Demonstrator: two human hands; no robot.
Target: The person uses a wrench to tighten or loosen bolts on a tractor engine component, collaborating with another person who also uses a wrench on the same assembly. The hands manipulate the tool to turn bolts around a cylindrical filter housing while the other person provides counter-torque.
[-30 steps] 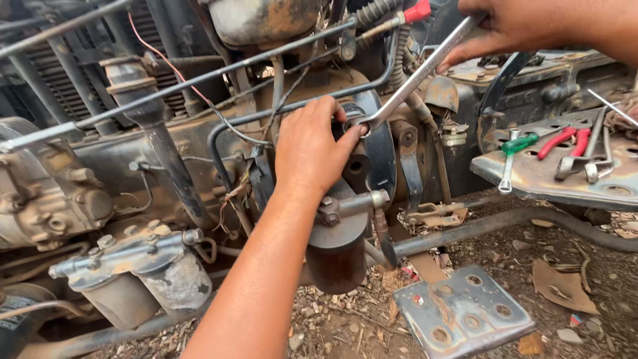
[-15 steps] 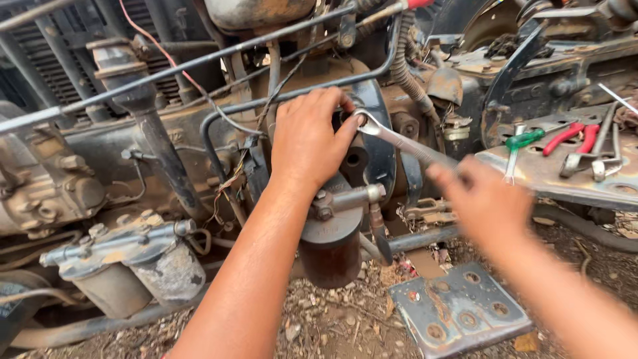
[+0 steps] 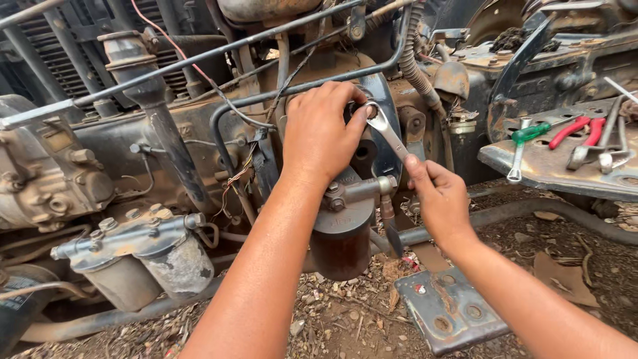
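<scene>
**Ana:** Fingers first: your left hand (image 3: 319, 136) lies flat on the engine (image 3: 199, 159), fingers close together, thumb tip pressed to the wrench (image 3: 387, 136) head. Your right hand (image 3: 438, 199) pinches the wrench's lower end between thumb and curled fingers.

**Ben:** Where does the wrench lie from you?

**Ana:** Its head sits up and left, against the dark housing beside your left thumb. Its long axis slants down and right, into your right hand. So your left hand is nearer the head, your right nearer the tail, and the shaft runs between the 2.

**Ben:** What is around it?

**Ana:** Just below, the filter (image 3: 342, 229) hangs from its bracket. Further left sit 2 pale canisters (image 3: 143, 256). At far right a metal tray (image 3: 565, 169) holds a green screwdriver (image 3: 531, 131) and red pliers (image 3: 581, 129), well apart from both hands.

**Ben:** Anything you cannot read?

**Ana:** The bolt under the wrench head is hidden by your thumb and the head, so I cannot tell how it seats. Your left fingertips disappear over the housing edge. Your right palm faces away, so the grip inside it is unclear.
</scene>
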